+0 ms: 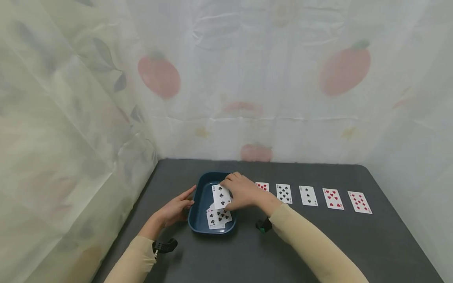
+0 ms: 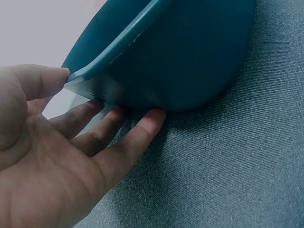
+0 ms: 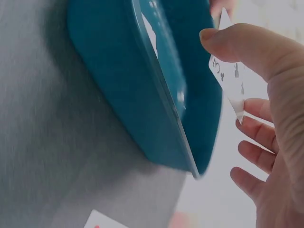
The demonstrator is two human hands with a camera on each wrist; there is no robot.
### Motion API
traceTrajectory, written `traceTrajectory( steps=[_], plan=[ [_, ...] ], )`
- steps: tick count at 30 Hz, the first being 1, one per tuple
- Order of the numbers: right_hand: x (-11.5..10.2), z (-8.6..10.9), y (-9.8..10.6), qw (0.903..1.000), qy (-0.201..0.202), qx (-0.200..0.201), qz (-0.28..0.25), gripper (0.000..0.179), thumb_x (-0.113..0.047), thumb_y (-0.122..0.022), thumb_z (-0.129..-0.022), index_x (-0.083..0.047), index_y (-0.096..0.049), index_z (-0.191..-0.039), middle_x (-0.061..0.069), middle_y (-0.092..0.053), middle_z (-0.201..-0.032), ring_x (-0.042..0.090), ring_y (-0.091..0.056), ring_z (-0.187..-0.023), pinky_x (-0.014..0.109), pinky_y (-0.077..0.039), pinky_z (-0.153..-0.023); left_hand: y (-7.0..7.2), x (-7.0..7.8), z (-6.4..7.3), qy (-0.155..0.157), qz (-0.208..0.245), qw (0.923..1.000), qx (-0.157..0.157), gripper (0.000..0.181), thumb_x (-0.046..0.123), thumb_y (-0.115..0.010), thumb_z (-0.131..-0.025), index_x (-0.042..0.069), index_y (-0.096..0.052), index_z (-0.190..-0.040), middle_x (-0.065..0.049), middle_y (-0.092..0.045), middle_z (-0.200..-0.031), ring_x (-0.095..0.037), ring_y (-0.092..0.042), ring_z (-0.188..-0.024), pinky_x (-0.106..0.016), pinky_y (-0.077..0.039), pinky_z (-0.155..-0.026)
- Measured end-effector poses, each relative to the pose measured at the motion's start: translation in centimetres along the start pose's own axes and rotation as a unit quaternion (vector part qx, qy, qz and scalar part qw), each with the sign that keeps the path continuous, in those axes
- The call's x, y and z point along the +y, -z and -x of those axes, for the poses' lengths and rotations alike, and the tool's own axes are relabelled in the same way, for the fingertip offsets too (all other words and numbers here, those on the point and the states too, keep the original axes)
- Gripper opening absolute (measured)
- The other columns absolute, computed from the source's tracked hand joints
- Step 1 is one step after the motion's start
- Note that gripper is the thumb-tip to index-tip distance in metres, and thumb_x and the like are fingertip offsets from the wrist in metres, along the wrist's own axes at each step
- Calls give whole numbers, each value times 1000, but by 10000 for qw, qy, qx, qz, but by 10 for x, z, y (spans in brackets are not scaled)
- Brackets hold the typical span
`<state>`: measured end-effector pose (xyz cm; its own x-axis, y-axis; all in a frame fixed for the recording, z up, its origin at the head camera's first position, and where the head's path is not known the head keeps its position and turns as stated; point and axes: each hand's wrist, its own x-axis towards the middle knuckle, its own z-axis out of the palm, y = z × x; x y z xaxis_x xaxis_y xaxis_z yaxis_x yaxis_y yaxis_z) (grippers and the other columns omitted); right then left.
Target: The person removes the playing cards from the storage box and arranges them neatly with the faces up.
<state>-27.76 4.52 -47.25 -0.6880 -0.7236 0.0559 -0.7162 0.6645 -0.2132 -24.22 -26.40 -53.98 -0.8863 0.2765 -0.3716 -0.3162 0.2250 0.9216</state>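
Note:
My right hand [image 1: 244, 191] holds a playing card [image 1: 221, 196], a three of clubs, above a dark blue tray [image 1: 196, 220]. In the right wrist view the thumb lies on the card [image 3: 230, 80] near one edge, with fingertips at its lower corner. Below it, several club cards [image 1: 216, 219] lie overlapping in the tray. My left hand [image 1: 174, 210] touches the tray's left side from outside. In the left wrist view its thumb tip meets the rim, and its extended fingers reach the lower part of the tray wall [image 2: 175, 61].
Right of the tray runs a row of face-up cards: a heart card [image 1: 262, 186] partly covered by my right hand, two spade cards [image 1: 284, 193], another heart card [image 1: 333, 199] and a diamond card [image 1: 360, 202]. They lie on a dark grey table [image 1: 226, 261] with patterned curtains [image 1: 247, 78] around it.

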Motion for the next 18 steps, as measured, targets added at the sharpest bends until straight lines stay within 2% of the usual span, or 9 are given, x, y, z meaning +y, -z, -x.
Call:
traceTrajectory(
  steps=[10, 18],
  plan=[
    [43, 46, 29, 9972, -591, 459, -72, 84, -58, -82, -76, -14, -58, -144, 6, -55, -140, 28, -43, -133, 46, -40, -108, -1, 3, -1, 4, 55, 10000, -68, 64, 16, -49, -108, 39, -26, -163, -21, -17, -167, -48, -32, -144, -68, -46, -95],
    [68, 81, 33, 9942, -890, 600, 117, 89, -56, -85, -74, -7, -58, -142, 10, -58, -138, 33, -47, -129, 50, -41, -106, -1, 4, -1, -38, 55, 9999, -93, 64, 15, -49, -108, 39, -26, -163, -20, -15, -167, -47, -32, -144, -68, -45, -95]
  ],
)
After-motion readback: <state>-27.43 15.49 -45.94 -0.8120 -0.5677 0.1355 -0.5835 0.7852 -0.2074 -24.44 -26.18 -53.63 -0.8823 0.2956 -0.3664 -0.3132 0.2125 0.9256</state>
